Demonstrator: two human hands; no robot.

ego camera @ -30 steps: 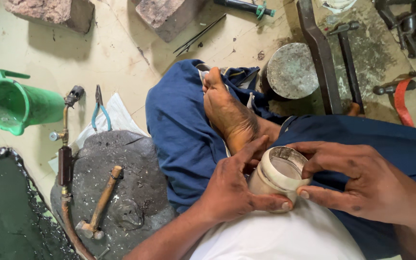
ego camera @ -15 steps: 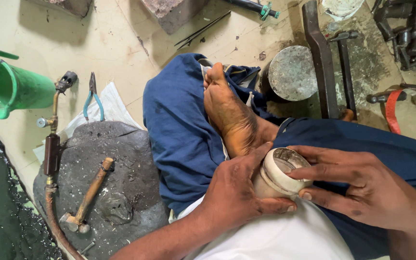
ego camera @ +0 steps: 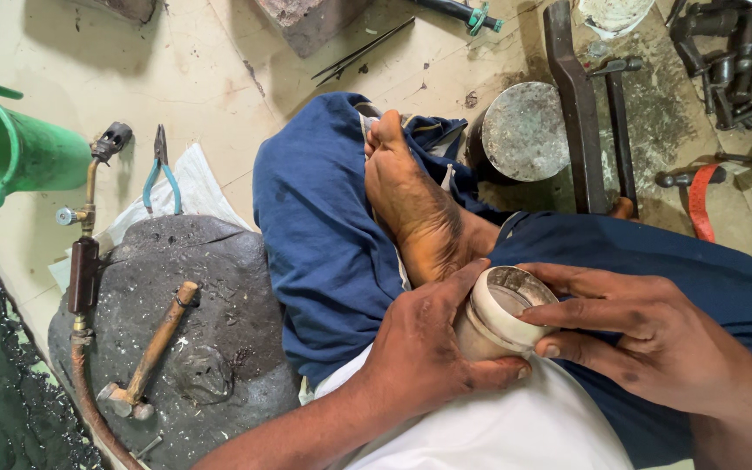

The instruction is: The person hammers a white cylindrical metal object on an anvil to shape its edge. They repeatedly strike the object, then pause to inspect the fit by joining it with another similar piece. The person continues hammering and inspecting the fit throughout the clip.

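Observation:
I sit cross-legged on the floor in blue trousers (ego camera: 324, 235), one bare foot (ego camera: 411, 204) turned sole-up across my lap. Both hands hold a small round pale cup-shaped piece (ego camera: 502, 313) with a metal rim, its opening facing up. My left hand (ego camera: 424, 348) wraps its side and underside, thumb along the bottom edge. Fingers of my right hand (ego camera: 646, 339) press on the rim and the right side. The inside of the piece looks dull grey.
A dark stone slab (ego camera: 184, 313) at the left carries a wooden-handled hammer (ego camera: 150, 357). A gas torch with hose (ego camera: 84, 261), blue-handled pliers (ego camera: 160, 170), a green bucket (ego camera: 10, 148), a round metal block (ego camera: 526, 130) and metal tools (ego camera: 733, 61) lie around.
The view has shifted slightly, so the floor items sit further left and lower. My hands keep the same grip on the round piece, with only small finger movements.

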